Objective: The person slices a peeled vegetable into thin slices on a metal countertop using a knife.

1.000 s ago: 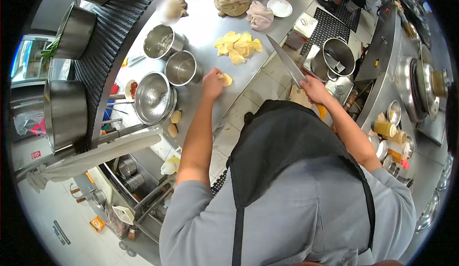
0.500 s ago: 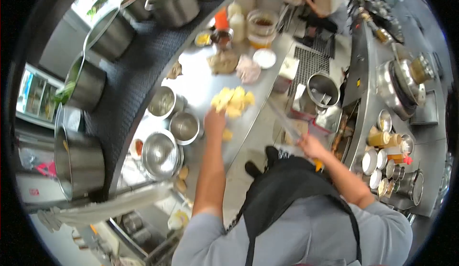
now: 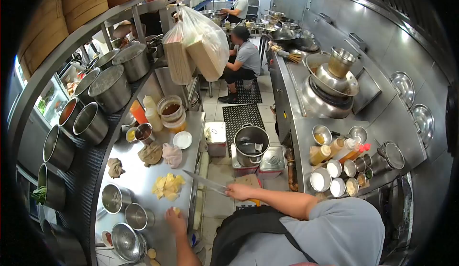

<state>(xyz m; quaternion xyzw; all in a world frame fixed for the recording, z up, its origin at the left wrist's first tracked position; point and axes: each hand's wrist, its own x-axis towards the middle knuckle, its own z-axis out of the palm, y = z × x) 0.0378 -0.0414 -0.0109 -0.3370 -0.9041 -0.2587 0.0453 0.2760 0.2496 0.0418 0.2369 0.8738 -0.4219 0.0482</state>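
Note:
My right hand (image 3: 239,192) is closed round the handle of a large knife (image 3: 206,182). Its blade points left over the edge of the steel worktable. My left hand (image 3: 177,222) rests low over the table, fingers curled about a small pale yellow piece (image 3: 177,211). Just beyond it lies a loose heap of pale yellow slices (image 3: 168,186); I cannot tell which food they are. To the left of my left hand stand a steel pot (image 3: 139,217) and a wide steel bowl (image 3: 128,242). Two roundish tan pieces (image 3: 152,253) lie near the bowl.
Bundled cloths (image 3: 150,153), a white dish (image 3: 182,140) and sauce bottles (image 3: 138,112) stand farther up the table. A tall pot (image 3: 252,144) sits on the right. Plastic bags (image 3: 198,46) hang ahead. Two people (image 3: 246,55) are farther off. Condiment pots (image 3: 337,187) line the right counter.
My view has lifted and swung, bringing in the far kitchen. My left hand has drawn back from the yellow heap with a small piece. The knife stays in my right hand.

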